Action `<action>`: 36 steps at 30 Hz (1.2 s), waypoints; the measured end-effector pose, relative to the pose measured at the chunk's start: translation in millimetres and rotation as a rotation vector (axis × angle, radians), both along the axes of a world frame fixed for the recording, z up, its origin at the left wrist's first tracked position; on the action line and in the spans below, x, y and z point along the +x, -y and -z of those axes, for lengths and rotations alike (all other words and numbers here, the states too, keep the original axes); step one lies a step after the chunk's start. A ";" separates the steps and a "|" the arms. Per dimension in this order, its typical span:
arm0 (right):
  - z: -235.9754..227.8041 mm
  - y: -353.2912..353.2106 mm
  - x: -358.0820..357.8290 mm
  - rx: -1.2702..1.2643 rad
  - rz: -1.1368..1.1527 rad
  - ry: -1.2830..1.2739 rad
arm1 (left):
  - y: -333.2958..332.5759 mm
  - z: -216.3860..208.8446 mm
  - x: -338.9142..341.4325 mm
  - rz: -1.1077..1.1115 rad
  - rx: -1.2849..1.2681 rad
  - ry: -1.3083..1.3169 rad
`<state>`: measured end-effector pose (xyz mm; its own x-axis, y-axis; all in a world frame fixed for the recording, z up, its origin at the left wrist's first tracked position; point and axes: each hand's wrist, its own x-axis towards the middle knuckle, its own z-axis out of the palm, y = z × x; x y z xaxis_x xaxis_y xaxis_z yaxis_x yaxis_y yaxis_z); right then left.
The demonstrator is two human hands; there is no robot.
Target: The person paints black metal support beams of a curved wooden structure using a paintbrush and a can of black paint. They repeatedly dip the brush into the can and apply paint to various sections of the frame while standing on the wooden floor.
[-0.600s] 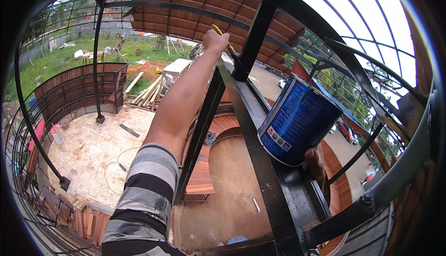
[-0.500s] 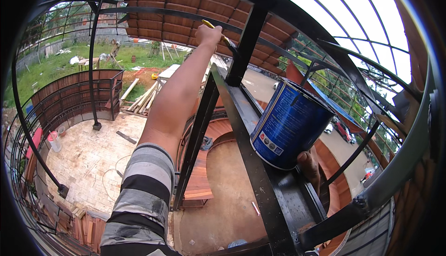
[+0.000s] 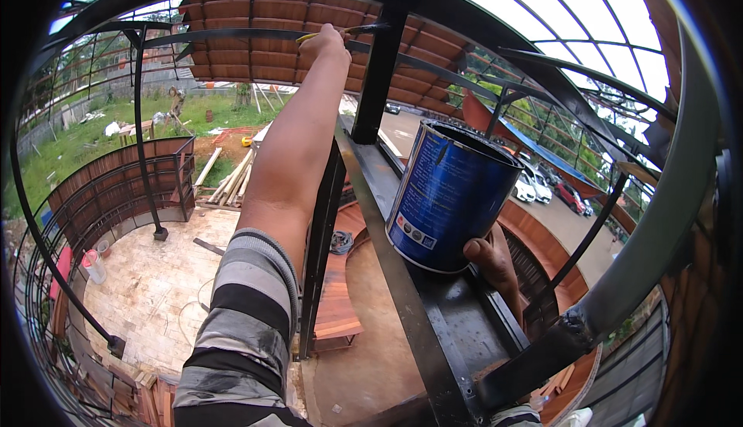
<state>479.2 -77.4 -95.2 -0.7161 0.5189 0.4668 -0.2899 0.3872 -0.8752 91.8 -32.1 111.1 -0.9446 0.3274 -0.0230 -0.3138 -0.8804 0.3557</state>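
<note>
My left arm, in a grey, white and black striped sleeve, reaches up and away. Closed at its end, my left hand [image 3: 328, 43] grips a paintbrush [image 3: 357, 30] with a yellow handle. The brush's dark bristles lie against the upper part of a black steel post [image 3: 378, 78]. On the right, my right hand [image 3: 495, 262] holds a blue paint can [image 3: 453, 198] from its low right side, thumb on the wall; its other fingers are hidden. The can is open-topped with a dark inside, tilted slightly, over a black steel channel beam [image 3: 472, 326].
A thick curved pipe [image 3: 658, 249] bends along the right side and meets the beam. Far below lie a paved floor [image 3: 147, 288] and a curved wooden bench [image 3: 333, 303]. Brown roof panels [image 3: 271, 17] hang ahead; parked cars [image 3: 534, 185] stand beyond the can.
My left hand has moved slightly up and left, bringing the brush from low on the post to higher up. The can has shifted left in view, and my right hand shows more.
</note>
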 end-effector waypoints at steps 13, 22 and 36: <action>-3.3 9.8 -9.0 0.043 0.002 0.021 | -12.2 -5.4 -15.3 0.030 0.177 -0.079; -1.8 5.6 -8.3 0.060 -0.002 0.016 | -10.4 -12.5 -23.7 0.055 -0.054 -0.297; 3.8 3.2 -4.7 -0.029 -0.086 -0.025 | -29.7 -13.7 -44.4 0.090 0.150 -0.293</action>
